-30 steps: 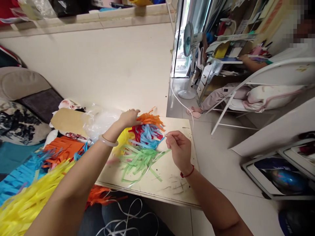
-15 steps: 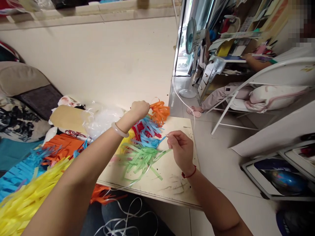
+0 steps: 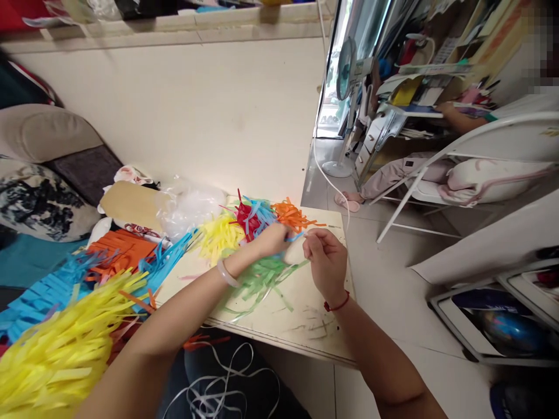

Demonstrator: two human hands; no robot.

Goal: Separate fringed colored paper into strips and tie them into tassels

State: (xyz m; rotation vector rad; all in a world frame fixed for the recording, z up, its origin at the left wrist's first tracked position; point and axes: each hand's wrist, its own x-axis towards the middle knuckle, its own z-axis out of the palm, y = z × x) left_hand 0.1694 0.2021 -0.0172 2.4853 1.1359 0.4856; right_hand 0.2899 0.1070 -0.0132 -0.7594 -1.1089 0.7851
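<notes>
My right hand (image 3: 325,253) is closed in a pinch over the table's right side. At its fingertips is a thin pale end, seemingly white ribbon. A narrow blue strip (image 3: 297,237) points toward them. My left hand (image 3: 277,237), blurred and back toward the camera, hovers over the blue and green tassels, its fingers mostly hidden. Around it on the wooden table lie a green tassel (image 3: 266,276), a yellow tassel (image 3: 220,234), a red tassel (image 3: 246,220), a light-blue tassel (image 3: 261,214) and an orange tassel (image 3: 293,215).
Loose white ribbon (image 3: 218,381) lies tangled on my lap. Yellow fringe (image 3: 56,361), blue fringe (image 3: 43,302) and orange fringe (image 3: 126,250) are heaped at left. Clear plastic (image 3: 192,203) rests behind the table (image 3: 301,317). Right are a white chair (image 3: 402,201), a seated person and a fan (image 3: 345,70).
My left hand has left the orange tassel, which now lies on the table, and come down and right toward my right hand. My right hand has barely moved. The view has shifted slightly.
</notes>
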